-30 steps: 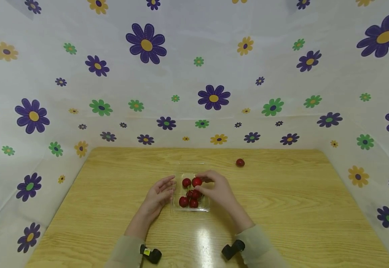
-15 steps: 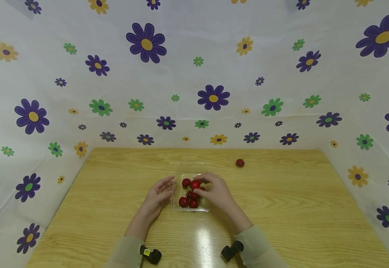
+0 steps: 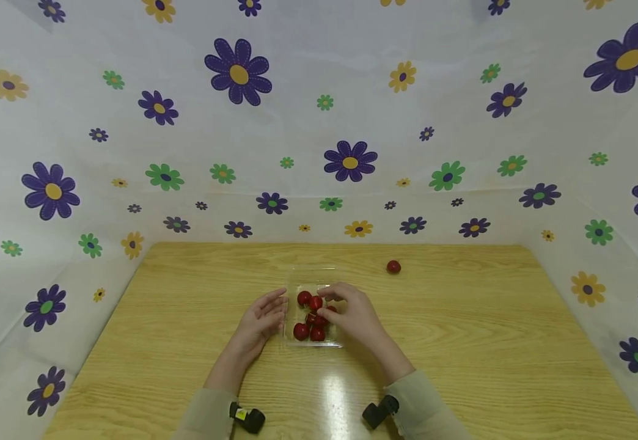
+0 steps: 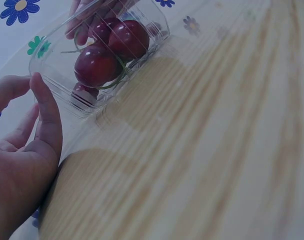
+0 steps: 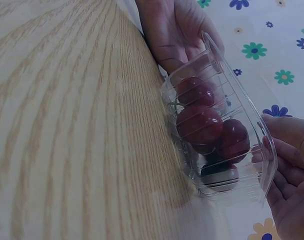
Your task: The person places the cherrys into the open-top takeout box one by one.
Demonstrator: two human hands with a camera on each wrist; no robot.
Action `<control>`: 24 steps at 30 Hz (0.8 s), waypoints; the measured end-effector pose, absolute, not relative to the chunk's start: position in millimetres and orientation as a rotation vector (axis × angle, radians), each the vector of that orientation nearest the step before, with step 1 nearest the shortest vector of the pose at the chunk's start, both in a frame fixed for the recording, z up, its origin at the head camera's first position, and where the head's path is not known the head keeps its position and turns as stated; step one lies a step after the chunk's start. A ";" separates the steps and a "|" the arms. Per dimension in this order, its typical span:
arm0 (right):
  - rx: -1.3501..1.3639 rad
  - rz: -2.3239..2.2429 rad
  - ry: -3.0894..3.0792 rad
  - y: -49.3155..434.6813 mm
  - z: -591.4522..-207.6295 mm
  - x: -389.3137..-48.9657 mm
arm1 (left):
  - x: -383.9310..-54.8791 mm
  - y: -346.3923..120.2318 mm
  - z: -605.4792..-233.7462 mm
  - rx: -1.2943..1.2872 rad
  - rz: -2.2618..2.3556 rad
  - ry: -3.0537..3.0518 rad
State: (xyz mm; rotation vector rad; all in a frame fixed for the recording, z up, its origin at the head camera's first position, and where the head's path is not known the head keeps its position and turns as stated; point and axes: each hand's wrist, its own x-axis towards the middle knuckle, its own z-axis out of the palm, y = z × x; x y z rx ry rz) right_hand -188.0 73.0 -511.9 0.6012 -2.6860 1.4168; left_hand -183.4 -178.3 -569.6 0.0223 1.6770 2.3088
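Note:
A clear plastic box point(image 3: 315, 344) stands on the table with several red cherries point(image 3: 300, 332) in it, some with green stems. At its left wall is my left hand point(image 3: 261, 321), fingers loosely bent, fingertips at the plastic. The left wrist view has that thumb and a finger point(image 4: 46, 107) by the box corner. Over the right side of the box reaches my right hand point(image 3: 354, 311), thumb and fingers apart. Just left of those fingertips lies one cherry point(image 3: 316, 303), not visibly gripped. The right hand partly hides another cherry behind its thumb.
A single cherry point(image 3: 393, 267) lies on the wooden table point(image 3: 462, 330) behind and to the right of the box. White flower-patterned cloth point(image 3: 275, 153) encloses the table at the back and sides. Both wrists carry black cameras point(image 3: 381, 410).
The cherry at my right fingertips has shifted left, out from between thumb and fingers, toward the cherry beside it. The right hand moved slightly left; the left hand has stayed put.

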 end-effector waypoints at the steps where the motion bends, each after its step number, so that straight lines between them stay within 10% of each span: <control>1: 0.601 1.417 -2.685 73.1 -512.1 -188.0 | -183.3 -178.3 -569.7 0.025 2.311 1.677; 24: 0.545 1.595 -2.593 77.9 -512.8 -190.1 | -182.4 -178.8 -566.9 0.045 2.307 1.679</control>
